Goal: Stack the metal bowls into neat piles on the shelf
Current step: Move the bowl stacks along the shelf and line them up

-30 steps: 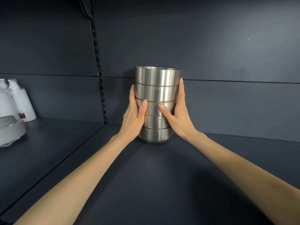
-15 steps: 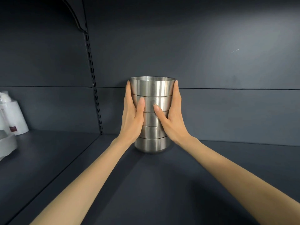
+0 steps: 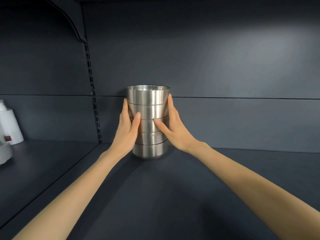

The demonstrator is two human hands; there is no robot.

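A stack of several nested metal bowls [image 3: 149, 108] stands upright on the dark shelf [image 3: 155, 196], close to the back wall. My left hand [image 3: 127, 130] holds the stack's left side, with its thumb across the front and its fingers reaching up toward the top bowl. My right hand [image 3: 173, 129] holds the right side the same way, its thumb lying on the middle bowls. The stack's foot [image 3: 149, 153] touches the shelf surface.
A slotted upright rail [image 3: 93, 94] runs down the back wall left of the stack, with a bracket above it. White appliances [image 3: 8, 125] stand at the far left on the neighbouring shelf section. The back wall [image 3: 225, 66] rises right behind the bowls.
Both hands have stayed on the stack and slid slightly higher along its sides. The view has tilted, so the stack sits lower in the frame.
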